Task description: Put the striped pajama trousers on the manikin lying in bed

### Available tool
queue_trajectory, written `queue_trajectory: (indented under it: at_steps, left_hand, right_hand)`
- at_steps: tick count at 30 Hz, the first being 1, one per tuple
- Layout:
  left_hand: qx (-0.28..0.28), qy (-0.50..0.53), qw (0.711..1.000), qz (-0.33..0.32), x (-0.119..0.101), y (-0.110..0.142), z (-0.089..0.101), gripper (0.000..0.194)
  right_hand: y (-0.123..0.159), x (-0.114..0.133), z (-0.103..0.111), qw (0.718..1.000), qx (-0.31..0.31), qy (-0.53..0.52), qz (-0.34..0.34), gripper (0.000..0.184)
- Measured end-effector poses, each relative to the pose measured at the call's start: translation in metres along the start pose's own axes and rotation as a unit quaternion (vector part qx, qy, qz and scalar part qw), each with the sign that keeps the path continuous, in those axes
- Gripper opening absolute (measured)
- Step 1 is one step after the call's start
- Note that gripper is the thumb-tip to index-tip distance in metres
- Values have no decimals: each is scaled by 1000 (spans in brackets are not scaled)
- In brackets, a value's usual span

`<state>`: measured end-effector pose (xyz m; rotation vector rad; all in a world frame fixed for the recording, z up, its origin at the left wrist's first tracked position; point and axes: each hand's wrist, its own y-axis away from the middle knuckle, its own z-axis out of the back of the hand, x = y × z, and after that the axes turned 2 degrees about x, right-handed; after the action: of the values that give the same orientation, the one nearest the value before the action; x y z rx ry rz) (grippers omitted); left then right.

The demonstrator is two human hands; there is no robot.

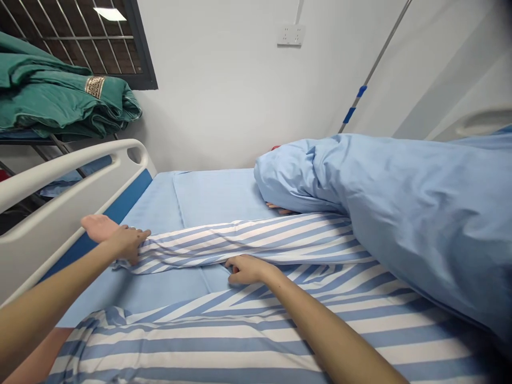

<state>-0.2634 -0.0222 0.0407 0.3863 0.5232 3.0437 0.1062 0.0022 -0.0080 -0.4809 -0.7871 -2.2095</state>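
My left hand (122,239) pinches the near edge of a blue-and-white striped cloth (240,240), probably a patient garment, close to the bed rail. My right hand (248,269) grips a fold of the same striped cloth further along, with its fingers curled into the fabric. The cloth lies in long folds across a light blue bed sheet (216,194). Beyond it, a bulky light blue quilt (400,213) covers a mound on the right. A bit of bare skin (280,210) shows beneath the quilt's edge. What lies under the quilt is hidden.
A white and blue bed side rail (60,192) runs along the left. Beyond it, folded green blankets (60,90) lie on a metal rack. A barred window (100,37), a wall socket (291,35) and a metal pole (374,66) stand behind the bed.
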Motion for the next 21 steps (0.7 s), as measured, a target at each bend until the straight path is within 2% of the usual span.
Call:
queue_trajectory:
  at_steps: [3,6,9,11,13,16,18,21]
  left_hand:
    - [-68,-83,994,-4,-5,6,-31,62]
    - [-100,-98,990,-13,-6,12,-43,65]
    - [-131,-97,987,-12,-9,19,-43,74]
    - [-175,-89,981,6,-17,28,-37,79]
    - [-200,-62,978,-5,-30,42,-27,79]
    - [-160,25,982,-95,-58,78,-13,71]
    - [-97,93,981,-142,-77,107,-11,72]
    - [23,124,977,-171,-92,146,-23,88]
  right_hand:
    - [1,-2,-1,1000,-3,9,7,46]
    - [-2,-4,-2,1000,-2,27,11,43]
    - [-4,-6,-3,1000,5,20,6,46]
    - [-5,-6,-2,1000,13,13,2,49]
    - [-5,-5,-2,1000,17,18,2,50]
    - [-4,-4,-3,999,10,32,8,49]
    - [-3,-3,-4,999,6,43,15,46]
    - [0,-2,-5,998,-1,64,26,41]
